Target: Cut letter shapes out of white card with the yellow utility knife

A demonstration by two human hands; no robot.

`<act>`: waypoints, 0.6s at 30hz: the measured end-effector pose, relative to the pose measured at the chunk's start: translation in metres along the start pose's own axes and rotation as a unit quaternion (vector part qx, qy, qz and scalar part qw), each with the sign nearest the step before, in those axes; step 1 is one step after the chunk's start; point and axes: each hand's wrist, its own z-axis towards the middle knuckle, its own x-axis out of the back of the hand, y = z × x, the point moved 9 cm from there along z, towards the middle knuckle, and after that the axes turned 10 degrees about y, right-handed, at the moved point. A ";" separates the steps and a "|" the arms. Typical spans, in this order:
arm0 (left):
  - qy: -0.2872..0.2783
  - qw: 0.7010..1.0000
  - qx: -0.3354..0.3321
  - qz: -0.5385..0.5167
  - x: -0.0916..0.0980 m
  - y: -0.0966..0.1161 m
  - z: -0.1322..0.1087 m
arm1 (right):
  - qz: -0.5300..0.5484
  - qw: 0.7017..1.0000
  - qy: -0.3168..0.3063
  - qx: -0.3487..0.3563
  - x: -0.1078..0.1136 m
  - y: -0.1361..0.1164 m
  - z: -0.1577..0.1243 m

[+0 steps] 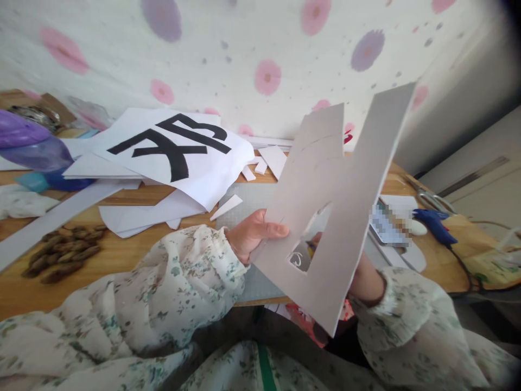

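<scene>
Above the wooden tabletop point(14, 298), one big grey cut-out board point(345, 190) is held tilted, and to its left lies a white sheet point(183, 157) with black printed shapes. The left hand point(260, 232) has its fingers closed on the board's lower left edge; the right hand point(364, 276) is mostly hidden behind it, so I cannot tell its fingers' state.

From here I see a wooden table point(18, 296) with a grey mat point(260, 285) on it; left of the mat, brown pods point(67, 252); right, scissors point(433, 200) and a blue glue gun point(436, 225).
</scene>
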 end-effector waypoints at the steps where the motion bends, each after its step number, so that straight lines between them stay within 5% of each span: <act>1: 0.013 1.000 -0.008 -0.002 0.003 0.002 0.001 | 0.019 1.000 0.004 0.011 0.001 -0.005 0.001; 7: 0.012 0.999 -0.030 0.009 0.002 0.010 0.000 | 0.027 1.000 0.001 -0.001 -0.002 -0.001 -0.005; 18: -0.058 0.997 -0.054 0.017 -0.015 0.021 -0.008 | 0.002 0.993 -0.067 0.096 -0.017 -0.010 -0.001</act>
